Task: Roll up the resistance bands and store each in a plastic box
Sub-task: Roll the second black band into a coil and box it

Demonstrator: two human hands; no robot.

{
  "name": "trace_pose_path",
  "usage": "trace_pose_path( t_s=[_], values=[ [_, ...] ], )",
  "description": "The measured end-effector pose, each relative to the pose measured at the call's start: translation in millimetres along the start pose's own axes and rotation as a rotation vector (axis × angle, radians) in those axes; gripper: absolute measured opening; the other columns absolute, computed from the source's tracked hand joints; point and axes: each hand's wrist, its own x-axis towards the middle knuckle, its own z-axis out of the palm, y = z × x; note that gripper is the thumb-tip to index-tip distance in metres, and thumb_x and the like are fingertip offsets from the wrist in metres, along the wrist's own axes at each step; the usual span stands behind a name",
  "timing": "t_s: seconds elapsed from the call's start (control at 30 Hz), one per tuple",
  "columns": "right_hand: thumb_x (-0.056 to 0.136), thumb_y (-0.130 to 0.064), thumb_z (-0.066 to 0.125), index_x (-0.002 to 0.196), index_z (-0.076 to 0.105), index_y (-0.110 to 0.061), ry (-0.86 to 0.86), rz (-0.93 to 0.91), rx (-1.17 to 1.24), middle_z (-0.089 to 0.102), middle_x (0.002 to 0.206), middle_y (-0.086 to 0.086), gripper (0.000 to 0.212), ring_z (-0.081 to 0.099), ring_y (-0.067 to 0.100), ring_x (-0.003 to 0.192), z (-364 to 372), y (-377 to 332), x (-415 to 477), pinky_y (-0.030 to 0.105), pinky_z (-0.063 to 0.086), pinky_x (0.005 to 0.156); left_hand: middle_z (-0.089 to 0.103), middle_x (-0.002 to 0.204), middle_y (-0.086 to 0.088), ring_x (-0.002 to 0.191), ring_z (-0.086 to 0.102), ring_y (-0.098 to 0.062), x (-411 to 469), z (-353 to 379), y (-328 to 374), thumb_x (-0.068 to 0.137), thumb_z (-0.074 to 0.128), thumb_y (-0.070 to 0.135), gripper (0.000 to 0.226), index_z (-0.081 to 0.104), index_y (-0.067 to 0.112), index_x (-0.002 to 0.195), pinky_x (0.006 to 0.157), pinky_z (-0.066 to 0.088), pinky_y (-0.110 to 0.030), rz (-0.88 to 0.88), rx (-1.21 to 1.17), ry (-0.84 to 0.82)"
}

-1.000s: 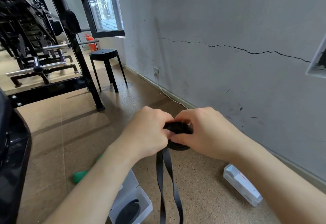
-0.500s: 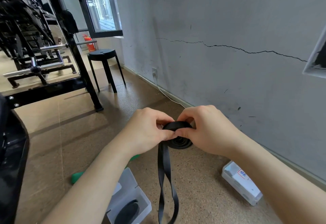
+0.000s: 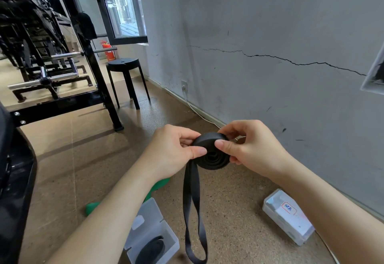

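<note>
Clerk: Wall (image 3: 270, 25), grey plaster, matt and scuffed. One thin jagged crack (image 3: 270, 56) runs across it.

Checker: Floor?

Clerk: Floor (image 3: 234, 211), brown, speckled, cork-like grain, with straight seams. On it, far left, rack (image 3: 99, 81), black metal, square tubing. Beside that, stool (image 3: 123, 64), black, round flat seat, splayed legs, below the window.

Checker: Boxes?

Clerk: Two, clear plastic, rectangular, both on the floor. Open box (image 3: 172, 241), below the left forearm, lid hinged back, with a black coiled band lying flat inside. Closed box (image 3: 288, 216), near the wall on the right, with a small red-outlined label on its lid. Its contents cannot be made out.

Checker: Loose bands?

Clerk: Green band (image 3: 160, 183), smooth rubber, on the floor, mostly hidden behind the left forearm. Black band (image 3: 212, 155), a flat matt rubber strap, held in the air between both hands. Part is wound into a tight round coil whose concentric layers show on the near face. The rest hangs down as a long narrow loop, its bottom end just beside the open box.

Checker: Hands?

Clerk: Left hand (image 3: 168, 153), thumb pressed on the coil's left edge, fingers curled behind. Right hand (image 3: 255, 149), thumb on the coil's upper face, fingers curled round the far rim. Both are clamped on the coil.
</note>
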Motion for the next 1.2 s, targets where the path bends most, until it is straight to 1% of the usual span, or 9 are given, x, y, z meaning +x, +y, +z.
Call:
trace_pose_path(
  t_s=[0.13,0.27,0.37,0.47,0.57,0.73,0.87,1.03,1.2],
  values=[
    [0.086,-0.031,0.07,0.107,0.065,-0.025,-0.133,-0.035,-0.202,0.067,0.099,-0.007,0.023,0.065,0.005,0.071,1,-4,-2,0.025,0.053,0.068,0.065,0.061,0.009,0.06,0.057,-0.006,-1,2,3,0.076,0.077,0.02,0.014,0.076,0.029,0.086,0.058,0.043,-0.018,0.095,0.274,-0.037],
    [0.082,-0.051,0.068,0.1,0.068,-0.027,-0.138,-0.134,-0.578,0.068,0.087,-0.006,0.03,0.06,0.017,0.083,8,-17,-6,0.033,0.05,0.073,0.068,0.072,0.001,0.073,0.058,-0.023,-1,10,8,0.075,0.065,0.028,0.022,0.072,0.03,0.096,0.059,0.04,-0.029,0.212,0.529,-0.111],
    [0.082,-0.048,0.07,0.097,0.071,-0.025,-0.11,-0.131,-0.557,0.068,0.083,-0.003,0.027,0.06,0.019,0.082,3,-19,-5,0.036,0.05,0.073,0.069,0.073,0.006,0.072,0.059,-0.012,-1,10,8,0.077,0.069,0.034,0.018,0.073,0.032,0.095,0.064,0.048,-0.029,0.181,0.39,-0.073],
    [0.084,-0.042,0.069,0.098,0.071,-0.025,-0.084,-0.129,-0.533,0.068,0.086,-0.005,0.022,0.06,0.017,0.085,1,-16,-5,0.032,0.049,0.073,0.063,0.065,0.017,0.065,0.054,0.003,-1,9,5,0.076,0.077,0.03,0.017,0.074,0.035,0.092,0.057,0.038,-0.01,0.134,0.3,-0.068],
    [0.085,-0.037,0.07,0.098,0.071,-0.026,-0.02,-0.1,-0.46,0.069,0.088,-0.008,0.017,0.061,0.013,0.084,-3,-10,-5,0.028,0.048,0.073,0.057,0.057,0.024,0.059,0.052,0.007,-1,6,3,0.075,0.078,0.023,0.022,0.075,0.035,0.093,0.055,0.035,-0.005,0.082,0.235,-0.063],
    [0.085,-0.033,0.072,0.098,0.072,-0.022,0.042,-0.083,-0.308,0.07,0.088,-0.007,0.017,0.063,0.013,0.081,-4,-5,-4,0.032,0.052,0.075,0.066,0.066,0.023,0.064,0.06,0.006,0,7,1,0.075,0.079,0.019,0.021,0.076,0.031,0.093,0.06,0.042,-0.005,0.074,0.159,0.017],
    [0.085,-0.031,0.072,0.098,0.07,-0.022,-0.02,-0.042,-0.21,0.068,0.088,-0.009,0.016,0.06,0.003,0.069,-3,-1,-2,0.028,0.05,0.068,0.067,0.066,0.013,0.065,0.06,-0.003,1,7,1,0.078,0.076,0.022,0.016,0.076,0.029,0.092,0.063,0.048,-0.018,0.122,0.289,0.019],
    [0.085,-0.042,0.067,0.101,0.067,-0.025,-0.146,-0.094,-0.424,0.068,0.091,-0.006,0.024,0.061,0.014,0.084,6,-4,-6,0.032,0.05,0.075,0.06,0.063,0.002,0.07,0.053,-0.024,1,10,5,0.078,0.07,0.029,0.01,0.072,0.025,0.087,0.066,0.048,-0.036,0.198,0.51,-0.044],
    [0.087,-0.043,0.064,0.097,0.068,-0.021,-0.109,-0.134,-0.582,0.066,0.083,-0.001,0.024,0.058,0.021,0.08,3,-7,-6,0.036,0.049,0.071,0.059,0.058,0.012,0.063,0.052,-0.005,1,9,8,0.077,0.073,0.025,0.012,0.074,0.03,0.088,0.058,0.041,-0.019,0.175,0.366,-0.051]
  ],
)
